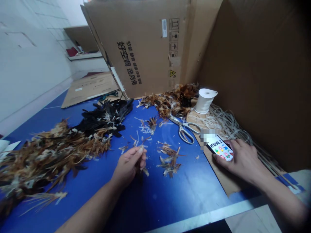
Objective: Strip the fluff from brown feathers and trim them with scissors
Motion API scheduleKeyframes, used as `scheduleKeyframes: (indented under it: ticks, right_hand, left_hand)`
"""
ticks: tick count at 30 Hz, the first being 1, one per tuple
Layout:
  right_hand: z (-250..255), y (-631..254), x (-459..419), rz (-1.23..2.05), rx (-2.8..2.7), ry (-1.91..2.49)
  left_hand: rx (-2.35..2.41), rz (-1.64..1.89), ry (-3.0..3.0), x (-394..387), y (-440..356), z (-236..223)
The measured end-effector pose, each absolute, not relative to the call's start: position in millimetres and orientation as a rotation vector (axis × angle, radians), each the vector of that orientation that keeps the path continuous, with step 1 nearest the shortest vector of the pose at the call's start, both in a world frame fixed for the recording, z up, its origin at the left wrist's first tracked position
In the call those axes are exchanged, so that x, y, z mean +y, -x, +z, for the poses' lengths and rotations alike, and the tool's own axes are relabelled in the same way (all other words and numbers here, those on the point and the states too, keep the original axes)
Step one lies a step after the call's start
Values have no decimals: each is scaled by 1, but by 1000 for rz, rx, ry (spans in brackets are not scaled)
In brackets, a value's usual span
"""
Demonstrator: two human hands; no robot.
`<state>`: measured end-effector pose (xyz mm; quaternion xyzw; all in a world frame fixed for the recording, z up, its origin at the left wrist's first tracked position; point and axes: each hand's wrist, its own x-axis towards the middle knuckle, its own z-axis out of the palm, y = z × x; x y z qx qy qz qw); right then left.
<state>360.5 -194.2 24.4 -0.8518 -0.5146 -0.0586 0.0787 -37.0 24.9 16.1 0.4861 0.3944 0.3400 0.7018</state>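
Observation:
My left hand (132,161) is closed in a pinch over the blue table, with the ends of a few small feathers (142,141) poking out between thumb and forefinger. On the right, my right hand (239,158) has its fingers round the lower end of a smartphone (220,147) with a lit screen. Just right of my left hand lie small brown and grey feather bunches (170,158). Beyond it sits another small tuft of feathers (152,123) with clear strips. Metal scissors (186,129) lie partly spread beside the phone.
Large heaps of brown feathers (48,152) and black feathers (104,115) cover the left side. More brown feathers (173,100) lie against a tall cardboard box (150,42). A white ribbon spool (205,101) stands near pale strips (228,121) along the right cardboard wall.

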Motion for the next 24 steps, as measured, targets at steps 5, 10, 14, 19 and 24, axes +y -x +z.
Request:
scheduleKeyframes:
  ticks: [5, 10, 14, 19, 24]
  right_hand:
    - [25, -358, -195, -208, -1554, 2566]
    - [28, -354, -195, -189, -1546, 2589]
    - [26, -351, -196, -185, -1524, 2589]
    - [23, -351, -197, -176, -1509, 2594]
    - [22, -353, -196, -169, -1516, 2594]
  left_hand:
    - [879, 754, -1089, 27, 38, 12]
    - [877, 746, -1096, 28, 41, 8]
    - [883, 736, -1084, 28, 41, 8]
    - [874, 742, -1091, 28, 41, 8]
    - [877, 747, -1088, 28, 40, 8]
